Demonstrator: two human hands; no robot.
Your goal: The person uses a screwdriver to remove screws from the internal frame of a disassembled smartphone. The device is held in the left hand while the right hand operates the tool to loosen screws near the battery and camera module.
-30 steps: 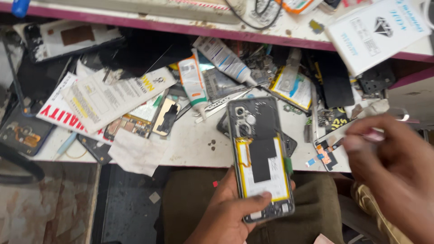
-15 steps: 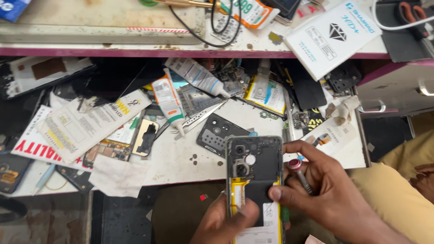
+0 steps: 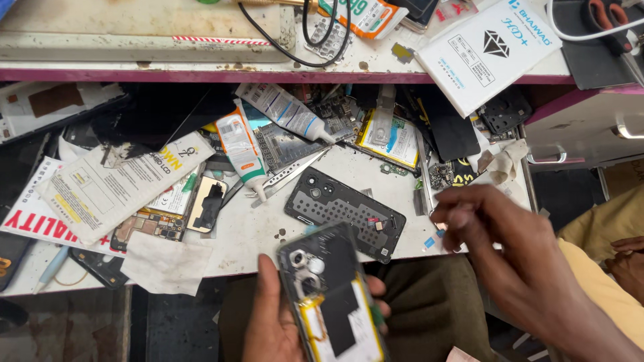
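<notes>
My left hand [image 3: 278,322] holds an opened phone [image 3: 332,295], back cover off, with a black and yellow interior and camera lenses at its top; it is blurred and tilted. My right hand [image 3: 506,258] hovers to the phone's right, above the bench's front edge, fingers bent near small parts; whether they pinch anything I cannot tell. A black phone back cover [image 3: 345,213] lies inner side up on the white bench top [image 3: 248,234], just beyond the phone.
Two glue tubes [image 3: 243,151] [image 3: 285,110], metal tweezers [image 3: 288,175], a circuit board [image 3: 151,224], a battery [image 3: 389,137], paper packets [image 3: 114,184] and a cloth [image 3: 164,265] clutter the bench. A white box [image 3: 493,47] and cables [image 3: 302,33] sit on the upper shelf. Another person's yellow sleeve [image 3: 604,221] is at right.
My right hand has let go of the phone and moved right, toward the bench edge. The phone in my left hand has tilted and dropped lower in view.
</notes>
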